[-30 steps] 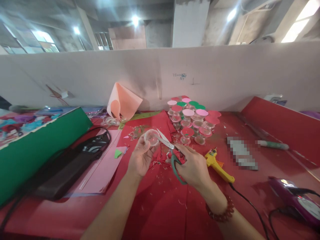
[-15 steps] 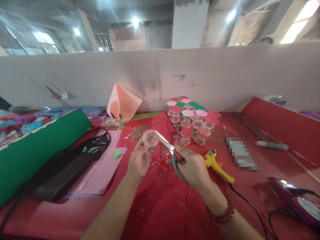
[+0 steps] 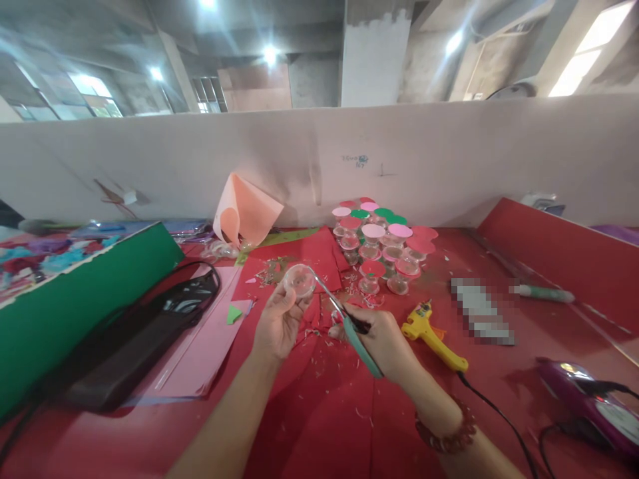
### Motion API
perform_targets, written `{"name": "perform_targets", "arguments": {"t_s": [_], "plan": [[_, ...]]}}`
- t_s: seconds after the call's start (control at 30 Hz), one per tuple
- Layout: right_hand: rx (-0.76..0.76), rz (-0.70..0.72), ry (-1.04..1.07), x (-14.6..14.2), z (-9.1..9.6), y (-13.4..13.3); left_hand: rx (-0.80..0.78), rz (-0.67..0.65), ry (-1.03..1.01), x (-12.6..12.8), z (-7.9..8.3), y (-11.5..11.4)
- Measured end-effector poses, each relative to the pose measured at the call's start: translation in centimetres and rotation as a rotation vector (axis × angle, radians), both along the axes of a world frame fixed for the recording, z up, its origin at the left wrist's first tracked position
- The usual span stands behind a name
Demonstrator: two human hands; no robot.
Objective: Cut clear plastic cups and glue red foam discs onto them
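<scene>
My left hand [image 3: 277, 324] pinches a small clear plastic cup [image 3: 299, 280] by its rim, held above the red table covering [image 3: 319, 412]. My right hand [image 3: 383, 342] grips green-handled scissors [image 3: 349, 322], whose blades reach up to the cup's right edge and look nearly closed. Red paper scraps [image 3: 319, 332] lie under both hands. Behind the hands stands a cluster of clear cups topped with pink, red and green paper discs [image 3: 382, 246].
A yellow glue gun [image 3: 432, 332] with a black cord lies to the right of my right hand. A purple device [image 3: 589, 406] sits at the far right. A black bag [image 3: 144, 326], pink sheets [image 3: 210, 339] and a green roll [image 3: 74, 293] lie left. A white partition [image 3: 319, 159] stands behind.
The scissor blades have closed against the cup's edge and my right hand has turned slightly. The view has tilted a little; the cup stays in my left hand.
</scene>
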State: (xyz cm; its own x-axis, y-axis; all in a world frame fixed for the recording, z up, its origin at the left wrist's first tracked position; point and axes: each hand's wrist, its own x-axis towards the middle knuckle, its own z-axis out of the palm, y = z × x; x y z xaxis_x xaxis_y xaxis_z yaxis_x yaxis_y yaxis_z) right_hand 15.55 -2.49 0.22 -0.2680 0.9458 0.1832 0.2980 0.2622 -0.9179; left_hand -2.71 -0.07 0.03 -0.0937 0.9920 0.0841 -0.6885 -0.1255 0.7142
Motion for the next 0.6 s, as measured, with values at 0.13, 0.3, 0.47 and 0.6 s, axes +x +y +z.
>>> {"name": "perform_targets", "arguments": {"t_s": [0.13, 0.3, 0.47, 0.6], "plan": [[-0.185, 0.138, 0.103, 0.3, 0.9, -0.2, -0.012, 0.001, -0.009, 0.0, 0.0, 0.0], [-0.467, 0.155, 0.264, 0.7, 1.5, -0.5, 0.021, -0.002, 0.01, 0.4, 0.2, -0.2], [-0.087, -0.066, 0.08, 0.8, 1.2, 0.1, -0.015, 0.011, -0.021, 0.4, 0.3, -0.3], [0.242, -0.268, -0.244, 0.6, 0.6, 0.0, -0.039, 0.006, -0.055, 0.1, 0.3, -0.2]]}}
